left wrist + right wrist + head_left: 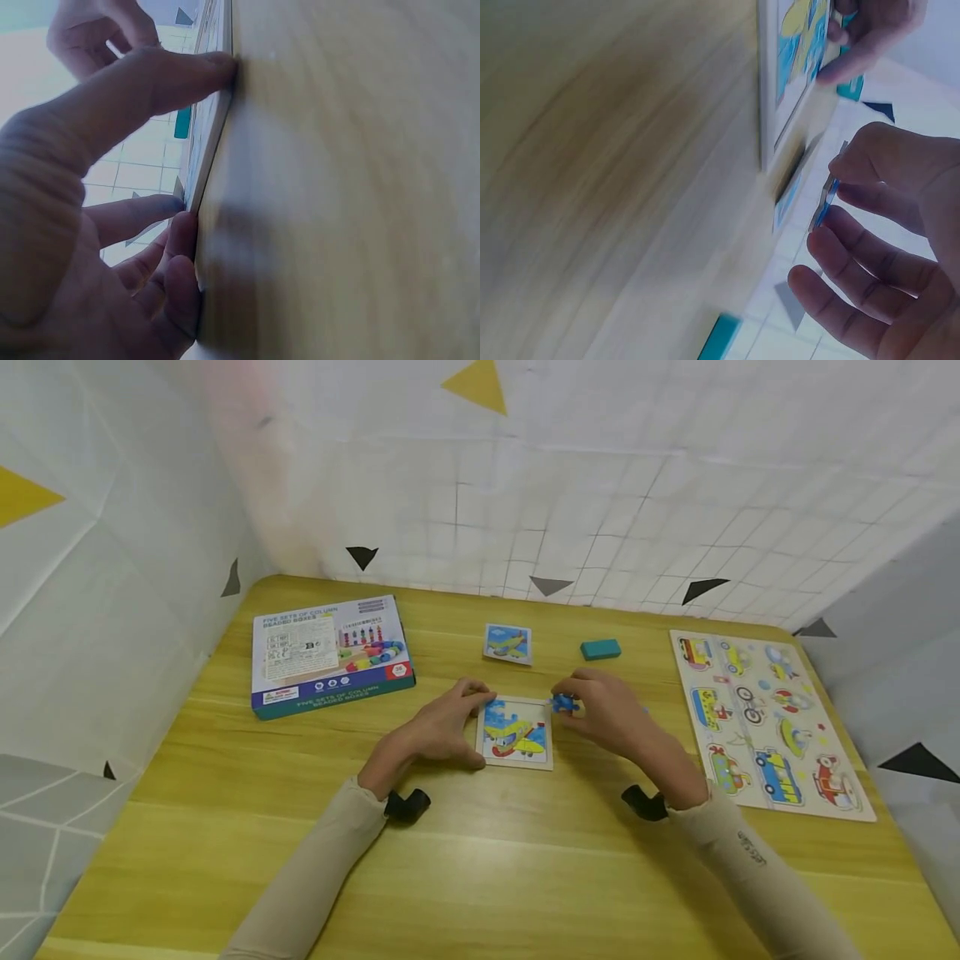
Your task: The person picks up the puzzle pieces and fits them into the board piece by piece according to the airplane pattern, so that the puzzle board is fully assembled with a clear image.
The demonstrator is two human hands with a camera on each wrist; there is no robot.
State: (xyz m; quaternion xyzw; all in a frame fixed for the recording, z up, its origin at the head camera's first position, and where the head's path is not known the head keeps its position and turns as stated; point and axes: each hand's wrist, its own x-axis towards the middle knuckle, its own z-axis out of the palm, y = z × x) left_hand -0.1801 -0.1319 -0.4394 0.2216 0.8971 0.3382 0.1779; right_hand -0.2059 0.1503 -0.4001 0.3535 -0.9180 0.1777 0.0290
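Observation:
A square jigsaw puzzle tray [517,766] with a yellow airplane picture lies on the table. Pieces fill much of it, while bare board shows at its upper right. My left hand [442,727] holds the tray's left side between thumb and fingers, seen also along the tray edge [214,142] in the left wrist view. Just off the tray's upper right corner, my right hand [611,714] pinches a blue puzzle piece [564,703]. The right wrist view shows this thin piece [826,196] edge-on, raised between thumb and fingertips.
Behind the tray lie an airplane picture card [507,644] and a teal block [601,649]. A beaded-column toy box [330,656] sits back left. To the right is a wooden vehicle puzzle board [772,727]. A white patterned sheet [480,493] hangs beyond the table [517,877].

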